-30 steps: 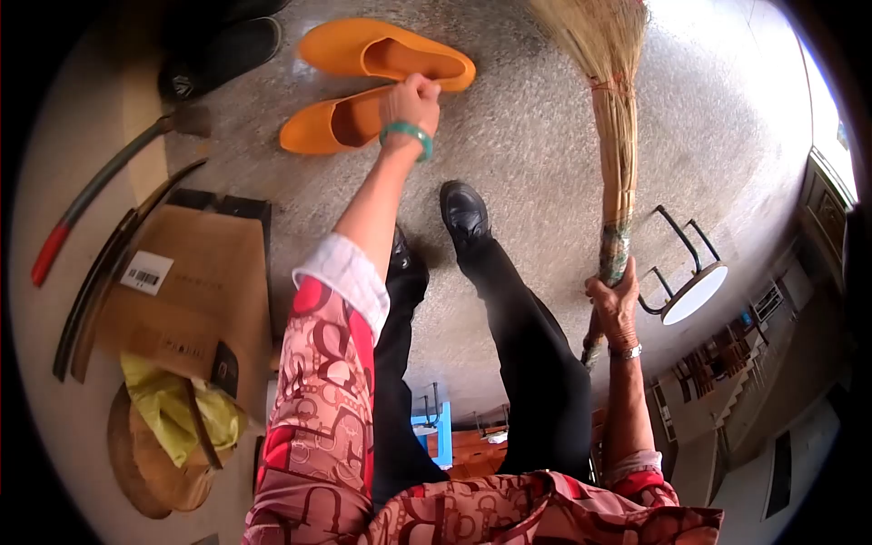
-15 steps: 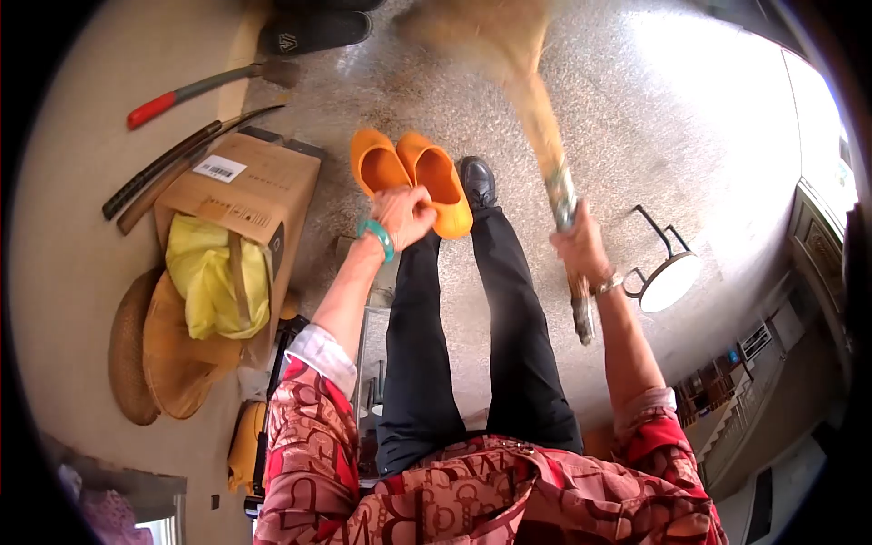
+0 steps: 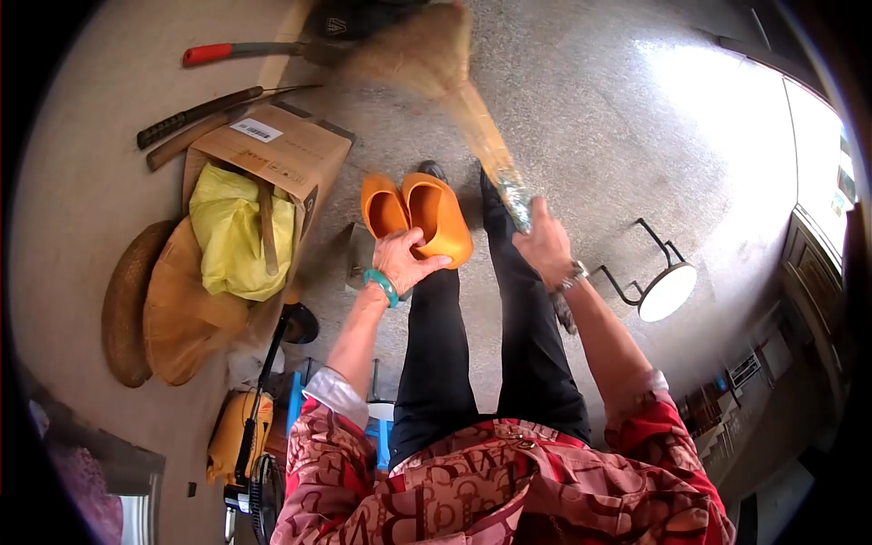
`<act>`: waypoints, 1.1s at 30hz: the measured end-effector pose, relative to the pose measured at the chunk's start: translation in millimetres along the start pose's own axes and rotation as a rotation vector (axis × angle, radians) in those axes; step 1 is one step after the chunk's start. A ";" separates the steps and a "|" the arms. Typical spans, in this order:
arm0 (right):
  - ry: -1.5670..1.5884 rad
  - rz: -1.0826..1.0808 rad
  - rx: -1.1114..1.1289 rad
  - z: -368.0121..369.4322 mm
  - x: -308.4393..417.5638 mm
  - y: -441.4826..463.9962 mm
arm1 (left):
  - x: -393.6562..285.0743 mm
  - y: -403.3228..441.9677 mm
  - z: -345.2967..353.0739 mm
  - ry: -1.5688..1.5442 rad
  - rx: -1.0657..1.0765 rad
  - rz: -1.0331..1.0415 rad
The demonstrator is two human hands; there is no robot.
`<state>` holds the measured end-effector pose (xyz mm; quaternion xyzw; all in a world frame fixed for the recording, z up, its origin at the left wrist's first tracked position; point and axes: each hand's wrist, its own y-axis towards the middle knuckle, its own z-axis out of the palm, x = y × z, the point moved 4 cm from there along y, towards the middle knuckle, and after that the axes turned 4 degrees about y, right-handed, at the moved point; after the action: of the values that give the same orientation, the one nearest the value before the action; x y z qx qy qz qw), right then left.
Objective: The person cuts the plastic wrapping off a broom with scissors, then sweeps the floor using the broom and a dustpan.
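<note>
A pair of orange slip-on clogs (image 3: 447,227) hangs from my left hand (image 3: 400,262), whose fingers and thumb pinch them by their near ends. The clogs are side by side, openings facing me, in front of my left leg. My right hand (image 3: 545,243) is wrapped round the handle of a straw broom (image 3: 481,136). The handle slants up and left from my fist, and the fan-shaped bristle head is blurred near the top of the view. The lower end of the handle shows below my right wrist.
On the left stand a cardboard box (image 3: 309,150) with a yellow bag (image 3: 238,241), straw hats (image 3: 136,304), and a red-handled tool (image 3: 241,53). A round white-topped stool (image 3: 668,291) is at right. A fan (image 3: 265,490) stands lower left. Speckled floor (image 3: 581,118) lies ahead.
The broom head has swung left and nearer the box, with my right hand moving left. My left hand has shifted slightly lower and right, still gripping the clogs. The view has shifted.
</note>
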<state>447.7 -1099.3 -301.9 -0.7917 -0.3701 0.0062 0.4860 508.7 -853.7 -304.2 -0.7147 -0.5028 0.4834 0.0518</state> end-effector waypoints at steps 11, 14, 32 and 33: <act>-0.279 0.176 0.062 -3.5 -76.1 -86.0 | 44.4 -16.6 16.7 -0.350 -0.004 -0.175; -0.193 0.118 0.039 -1.4 -63.0 -91.5 | 46.0 -16.1 14.6 -0.339 0.024 -0.247; -0.096 -0.045 -0.015 56.9 17.9 -40.8 | 63.5 -35.5 22.6 -0.487 -0.026 -0.289; -0.108 -0.106 -0.005 67.2 18.5 -31.8 | 65.7 -35.7 21.6 -0.483 -0.024 -0.299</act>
<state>417.9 -1028.9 -306.3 -0.7707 -0.4372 0.0225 0.4631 470.6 -794.6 -337.5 -0.4974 -0.6060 0.6207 -0.0073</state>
